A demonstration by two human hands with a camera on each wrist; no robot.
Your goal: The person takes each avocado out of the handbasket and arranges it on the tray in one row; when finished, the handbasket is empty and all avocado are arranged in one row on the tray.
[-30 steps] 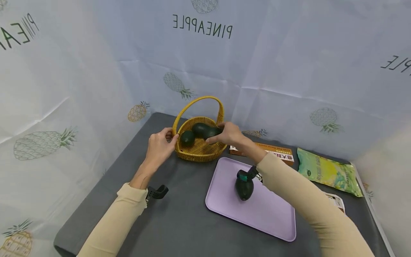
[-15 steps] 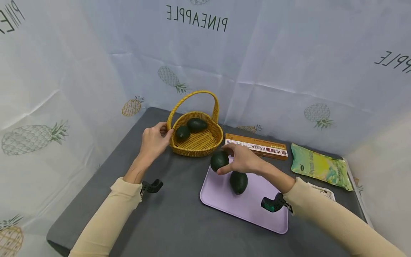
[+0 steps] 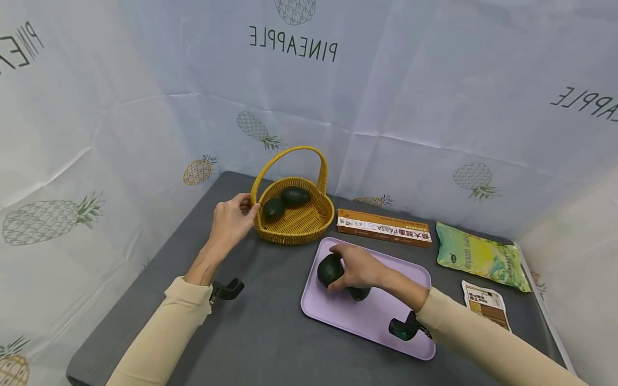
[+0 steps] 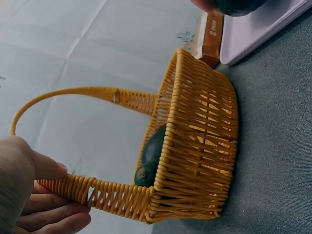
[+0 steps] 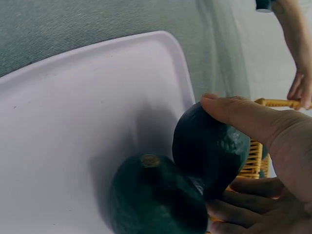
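My left hand (image 3: 233, 221) grips the near-left end of the handle of a yellow wicker basket (image 3: 295, 236); the left wrist view shows thumb and fingers round the woven handle (image 4: 117, 195). Two dark green avocados (image 3: 295, 196) lie inside the basket. Over the left part of a lilac tray (image 3: 386, 321), my right hand (image 3: 359, 267) holds another avocado (image 3: 330, 271) between thumb and fingers. A second avocado (image 5: 156, 200) lies on the tray right beside the held one, partly hidden under my right hand in the head view.
Behind the tray lies an orange pasta box (image 3: 383, 228). To its right are a green-yellow packet (image 3: 483, 256) and a small white-brown pouch (image 3: 485, 305). A pineapple-print curtain (image 3: 410, 80) hangs behind and beside the grey table (image 3: 260, 332).
My right hand has carried an avocado out of the basket, rightward and down to the tray beside the other one. The left hand has stayed on the basket handle.
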